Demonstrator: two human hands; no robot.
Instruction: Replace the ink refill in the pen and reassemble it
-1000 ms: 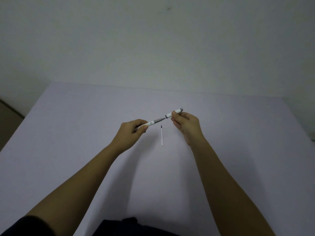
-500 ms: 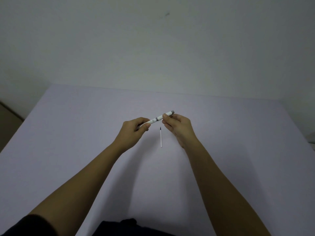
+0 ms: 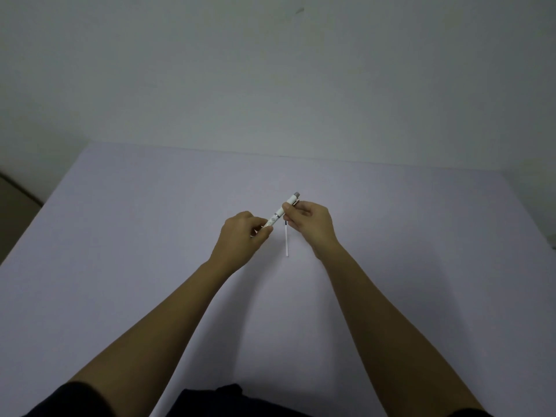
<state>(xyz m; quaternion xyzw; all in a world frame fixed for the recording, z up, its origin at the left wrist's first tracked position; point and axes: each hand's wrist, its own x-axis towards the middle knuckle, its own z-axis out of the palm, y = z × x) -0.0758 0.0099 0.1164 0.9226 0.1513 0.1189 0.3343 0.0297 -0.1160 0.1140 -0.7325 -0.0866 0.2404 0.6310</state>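
A white pen (image 3: 279,212) with a grey end cap is held slanted above the table, its two halves joined at a thin metal ring. My left hand (image 3: 242,236) grips the lower front half, hiding the tip. My right hand (image 3: 310,222) pinches the upper rear half near the clip. A thin white ink refill (image 3: 287,240) with a dark tip lies on the table between and just below my hands, pointing away from me.
The pale lavender table (image 3: 150,236) stretches wide around my hands, with its far edge against a plain wall (image 3: 270,85). Its left edge drops off toward a darker floor (image 3: 15,200).
The two pen halves, apart with a grey inner section showing one second ago, have been pushed together. The pen now tilts more steeply. The loose refill has stayed in place.
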